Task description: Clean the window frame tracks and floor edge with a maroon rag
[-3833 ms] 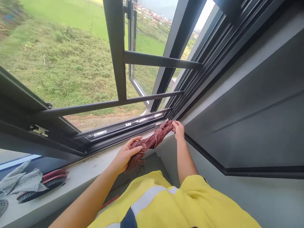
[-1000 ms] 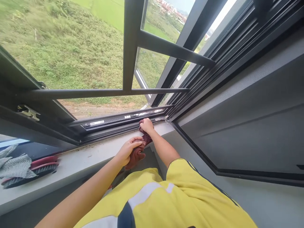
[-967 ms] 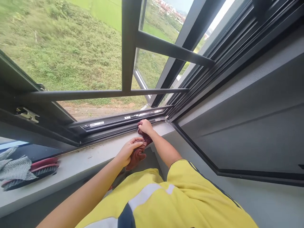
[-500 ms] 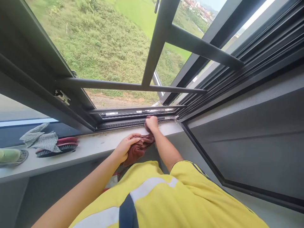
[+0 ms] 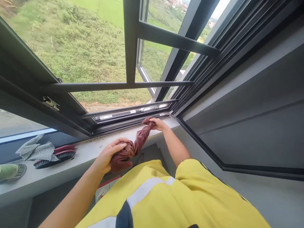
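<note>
At the far left, on the white sill (image 5: 87, 152), a green thing (image 5: 8, 171) with a grey ribbed end lay on its side, cut by the edge of the view. Just beside it there was a grey mesh cloth (image 5: 36, 150), which lay partly over a red and black brush (image 5: 65, 154). Above the brush, a metal latch (image 5: 51, 103) was fixed on the dark window frame. Lower down, a white box (image 5: 102, 192) with a red edge was partly hidden by the person's arm and yellow shirt.

The left hand (image 5: 108, 155) held the bunched end of a dark red rag (image 5: 142, 136); its fingers were clamped on the folds, with the thumb on top. The rag was in front of the sill at this end, and from there it went up, twisted, toward the right. The right hand (image 5: 159, 124) gripped the upper end, its fingers together around it, and a short tip stuck out to the left, near the window track. Whether this tip touched the sill, one cannot tell. At the right, a dark panel (image 5: 249, 129) stood well apart from the hands.
</note>
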Available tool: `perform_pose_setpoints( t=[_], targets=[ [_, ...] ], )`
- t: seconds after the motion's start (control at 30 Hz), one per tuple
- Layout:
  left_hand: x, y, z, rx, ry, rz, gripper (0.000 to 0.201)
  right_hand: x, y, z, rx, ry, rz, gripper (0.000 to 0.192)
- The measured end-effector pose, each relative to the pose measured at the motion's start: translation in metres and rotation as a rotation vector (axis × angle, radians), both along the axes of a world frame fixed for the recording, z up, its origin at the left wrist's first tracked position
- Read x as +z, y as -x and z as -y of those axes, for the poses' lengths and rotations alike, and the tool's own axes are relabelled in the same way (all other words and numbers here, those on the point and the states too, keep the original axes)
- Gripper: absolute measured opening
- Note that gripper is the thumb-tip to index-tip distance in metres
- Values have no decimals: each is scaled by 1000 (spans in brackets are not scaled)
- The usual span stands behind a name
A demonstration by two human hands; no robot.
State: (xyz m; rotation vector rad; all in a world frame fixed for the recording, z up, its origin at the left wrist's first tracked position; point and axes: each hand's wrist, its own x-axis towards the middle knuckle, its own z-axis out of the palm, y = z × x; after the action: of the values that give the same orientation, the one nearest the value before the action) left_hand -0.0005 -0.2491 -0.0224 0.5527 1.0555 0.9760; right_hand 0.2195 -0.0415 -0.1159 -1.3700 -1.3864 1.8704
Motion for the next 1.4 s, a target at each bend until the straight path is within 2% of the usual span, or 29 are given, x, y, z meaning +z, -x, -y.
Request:
perform_pose_setpoints(
  t=[0.03, 0.1, 0.17, 0.23, 0.3, 0.4, 0.47, 0.6, 0.87, 1.07, 1.13, 1.3, 1.4],
  targets=[
    [-2, -5, -5, -30, -5, 9, 39, -3, -23, -7, -159, -33, 42, 30],
    [-8, -19, -19, -83, -11, 27, 40, -8, -56, -23, -446, -201, 275, 31],
    [-16, -36, -36, -97, -11, 42, 41, -9, -69, -41, -604, -435, 629, 32],
    [-24, -53, -53, -99, -5, 72, 40, -11, -69, -57, -543, -582, 945, 33],
    [-30, -67, -66, -96, 8, 102, 39, -14, -64, -68, -376, -583, 1134, 33],
    [-36, -76, -73, -87, 33, 114, 38, -21, -65, -78, -189, -498, 1209, 34],
    [-37, -75, -72, -76, 44, 104, 38, -25, -72, -80, -127, -542, 1173, 33],
    [-38, -70, -72, -72, 43, 96, 36, -32, -83, -81, -129, -625, 1192, 37],
    [-34, -71, -75, -78, 49, 88, 36, -28, -64, -90, -169, -468, 1374, 43],
    [-34, -65, -69, -60, 66, 86, 38, -32, -80, -76, -90, -694, 1326, 35],
    [-35, -66, -70, -56, 68, 84, 39, -31, -81, -76, -67, -648, 1330, 34],
    [-34, -67, -70, -55, 64, 95, 38, -26, -65, -95, -119, -486, 1397, 36],
    [-32, -61, -63, -36, 55, 97, 39, -24, -59, -97, -95, -460, 1400, 34]
  ],
)
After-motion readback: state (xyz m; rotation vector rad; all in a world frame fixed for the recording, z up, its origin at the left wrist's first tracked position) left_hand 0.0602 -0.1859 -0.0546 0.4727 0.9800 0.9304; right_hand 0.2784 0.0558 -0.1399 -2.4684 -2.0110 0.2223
